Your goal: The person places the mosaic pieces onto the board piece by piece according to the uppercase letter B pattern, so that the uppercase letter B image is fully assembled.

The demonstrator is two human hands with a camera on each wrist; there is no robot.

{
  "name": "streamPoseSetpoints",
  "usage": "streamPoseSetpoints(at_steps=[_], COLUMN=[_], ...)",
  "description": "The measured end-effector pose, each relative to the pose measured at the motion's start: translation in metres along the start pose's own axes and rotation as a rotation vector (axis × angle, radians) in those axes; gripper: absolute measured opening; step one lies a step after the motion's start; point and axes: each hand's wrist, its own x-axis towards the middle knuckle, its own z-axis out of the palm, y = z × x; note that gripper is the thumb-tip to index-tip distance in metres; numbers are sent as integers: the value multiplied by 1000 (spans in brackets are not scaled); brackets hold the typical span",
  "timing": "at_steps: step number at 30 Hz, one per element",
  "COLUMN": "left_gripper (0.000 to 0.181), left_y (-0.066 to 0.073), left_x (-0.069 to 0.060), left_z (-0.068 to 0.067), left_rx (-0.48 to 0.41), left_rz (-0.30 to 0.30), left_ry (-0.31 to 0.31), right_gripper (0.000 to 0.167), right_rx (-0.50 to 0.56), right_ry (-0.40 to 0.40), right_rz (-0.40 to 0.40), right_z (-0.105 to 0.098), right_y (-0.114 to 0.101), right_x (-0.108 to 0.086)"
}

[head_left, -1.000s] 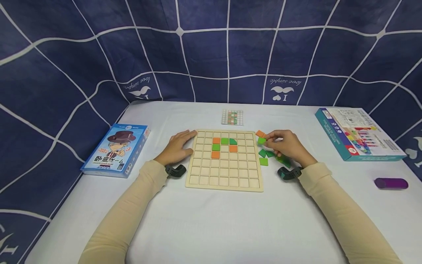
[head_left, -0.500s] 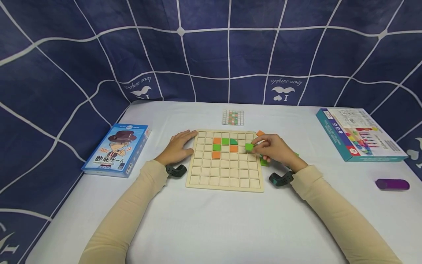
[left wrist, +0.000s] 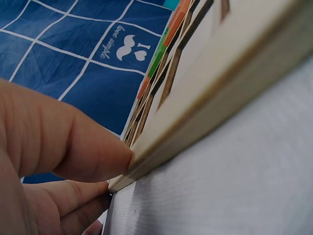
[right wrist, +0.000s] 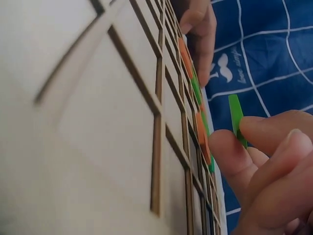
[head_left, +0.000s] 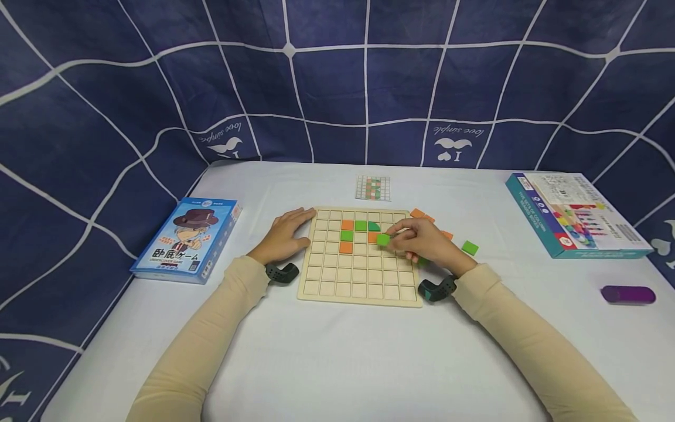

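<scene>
A wooden grid board lies on the white table, with several orange and green tiles set in its upper cells. Beside its left edge rests my left hand, thumb and fingertips touching the rim. Between thumb and finger, my right hand pinches a green square tile, held above the board just right of an orange tile. In the right wrist view the pinched green tile appears edge-on, clear of the board. One tile in the top row is a green rounded piece. My right hand partly hides the loose tiles behind it.
A small patterned card lies beyond the board. Loose orange tiles and a green tile lie to the right. A blue box stands left; a teal-edged box and purple cylinder are right.
My right hand has carried the green square tile left from the loose pile to over the board, uncovering some loose tiles. My left hand has stayed at the board's edge.
</scene>
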Motion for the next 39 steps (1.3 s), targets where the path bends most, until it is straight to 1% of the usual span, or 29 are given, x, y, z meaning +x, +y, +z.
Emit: streamPoseSetpoints(at_steps=[5, 16, 20, 33, 39], left_gripper=[76, 77, 77, 77, 77], left_y=[1, 3, 3, 2, 2], left_x=[-1, -1, -1, 0, -1], left_z=[0, -1, 0, 0, 0], left_rx=[0, 3, 3, 1, -3], left_rz=[-6, -14, -11, -7, -6], left_ry=[1, 1, 3, 3, 1], right_gripper=[34, 25, 23, 24, 24], right_rx=[-16, -37, -69, -188, -205], right_ry=[-27, -68, -73, -85, -91], right_rz=[-9, -22, -20, -36, -32], right_z=[7, 25, 30, 36, 37], right_y=[-6, -18, -19, -21, -22], right_x=[4, 16, 21, 25, 25])
